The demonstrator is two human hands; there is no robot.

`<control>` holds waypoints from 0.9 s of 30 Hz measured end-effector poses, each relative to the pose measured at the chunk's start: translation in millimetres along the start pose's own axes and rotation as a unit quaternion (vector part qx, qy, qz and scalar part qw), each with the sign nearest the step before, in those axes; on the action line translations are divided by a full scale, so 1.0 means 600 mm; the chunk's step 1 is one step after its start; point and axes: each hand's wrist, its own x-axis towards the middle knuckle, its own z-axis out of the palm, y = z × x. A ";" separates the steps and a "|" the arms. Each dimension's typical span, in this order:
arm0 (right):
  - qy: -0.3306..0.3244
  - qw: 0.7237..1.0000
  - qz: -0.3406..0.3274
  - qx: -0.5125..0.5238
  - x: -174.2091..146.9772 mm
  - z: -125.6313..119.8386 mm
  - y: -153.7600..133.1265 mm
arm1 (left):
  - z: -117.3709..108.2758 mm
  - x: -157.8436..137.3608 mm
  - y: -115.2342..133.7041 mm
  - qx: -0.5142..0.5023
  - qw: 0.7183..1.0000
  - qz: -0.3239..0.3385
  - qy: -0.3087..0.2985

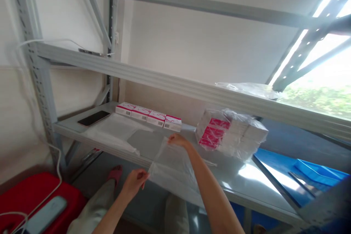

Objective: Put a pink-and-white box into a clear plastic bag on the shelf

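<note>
Between my two hands a clear plastic bag (172, 164) is stretched over the front edge of the shelf. My left hand (135, 182) pinches its left corner, low in front of the shelf. Higher up, my right hand (177, 140) has its fingers closed on the bag's upper edge. Behind my hands, several white and pink boxes (156, 118) lie in a row near the back of the shelf. To the left, more flat clear bags (112, 131) are spread on the surface. Right of my right hand stands a plastic-wrapped bundle of boxes (231, 133).
A dark phone (93, 118) lies at the shelf's left end. Grey rack beams (175, 87) cross above my hands. A red stool (63, 193) with a pale power bank (48, 214) and white cable stands lower left. Blue trays (320, 172) are at right.
</note>
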 end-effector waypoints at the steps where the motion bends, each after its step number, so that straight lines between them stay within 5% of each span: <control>1: -0.022 1.000 -0.002 0.009 0.002 -0.004 0.006 | -0.003 -0.003 -0.003 0.004 1.000 0.007 0.000; 5: -0.040 0.998 -0.001 0.054 0.004 -0.023 0.024 | -0.010 -0.016 -0.007 0.012 0.999 0.014 0.032; 9: -0.021 0.996 -0.024 0.084 -0.001 -0.036 0.020 | -0.005 -0.020 0.003 -0.062 0.988 0.008 0.138; 12: -0.017 0.994 -0.046 0.097 -0.015 -0.032 0.011 | 0.010 -0.017 0.011 -0.168 0.977 -0.027 0.129; 16: -0.089 0.989 -0.054 0.101 -0.055 -0.021 0.018 | 0.028 -0.019 0.021 -0.269 0.951 -0.068 0.138; 18: -0.129 0.986 -0.044 0.101 -0.077 -0.018 0.031 | 0.030 -0.023 0.026 -0.283 0.946 -0.079 0.138; 23: -0.101 0.987 0.023 0.120 -0.105 -0.025 0.061 | 0.024 -0.029 0.033 -0.291 0.945 -0.072 0.128; 27: -0.124 0.985 0.005 0.119 -0.110 -0.031 0.054 | 0.023 -0.031 0.017 -0.285 0.945 -0.062 0.149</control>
